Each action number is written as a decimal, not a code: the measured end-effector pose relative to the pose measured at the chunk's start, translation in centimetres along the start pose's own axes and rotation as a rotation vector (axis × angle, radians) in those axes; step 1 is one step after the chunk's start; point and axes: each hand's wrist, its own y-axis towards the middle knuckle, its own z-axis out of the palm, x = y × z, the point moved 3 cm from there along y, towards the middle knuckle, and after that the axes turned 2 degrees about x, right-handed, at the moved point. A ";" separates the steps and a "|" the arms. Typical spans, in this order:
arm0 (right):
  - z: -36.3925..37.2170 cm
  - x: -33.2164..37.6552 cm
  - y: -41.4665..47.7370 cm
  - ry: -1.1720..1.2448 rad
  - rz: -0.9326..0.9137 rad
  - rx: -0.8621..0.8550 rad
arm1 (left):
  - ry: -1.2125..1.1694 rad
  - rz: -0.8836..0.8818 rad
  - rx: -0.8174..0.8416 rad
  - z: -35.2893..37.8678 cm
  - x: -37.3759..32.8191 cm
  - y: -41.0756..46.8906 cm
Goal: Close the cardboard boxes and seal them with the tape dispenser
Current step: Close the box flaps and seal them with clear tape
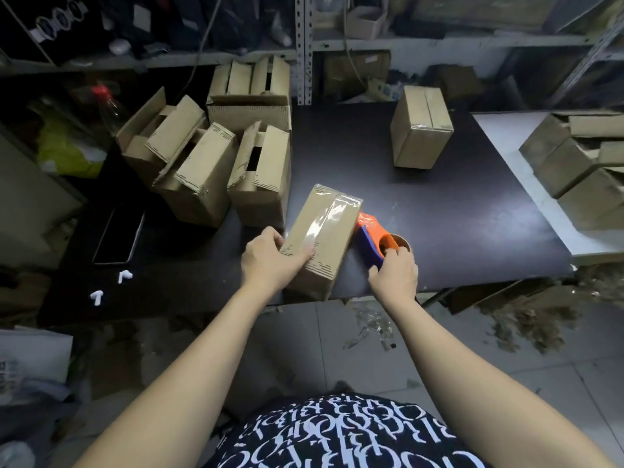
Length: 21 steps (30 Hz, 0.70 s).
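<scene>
While the left grip (266,261) holds the near end of the box (320,241) at mid-frame on the table (456,214), the right grip (393,275), wrapped round the tape dispenser (373,231), sits just right of it, beside its long, up-and-right slant.

Cluttered packing storeroom: metal shelving (300,49), stacked open cartons (202,157), littered floor (506,325).

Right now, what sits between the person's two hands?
In the head view, the taped cardboard box lies between them: the left hand holds its side, the right hand grips the tape dispenser.
</scene>
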 end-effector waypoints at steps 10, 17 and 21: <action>0.1 0.5 2.6 -0.150 -0.114 0.064 | 0.026 0.008 0.054 2.4 -2.7 0.3; -2.5 -0.3 1.3 0.387 0.009 0.042 | -0.037 0.143 -0.045 0.8 -4.3 1.6; -6.0 0.9 -1.0 0.785 -0.078 0.068 | -0.333 0.325 0.016 -0.6 -8.1 3.0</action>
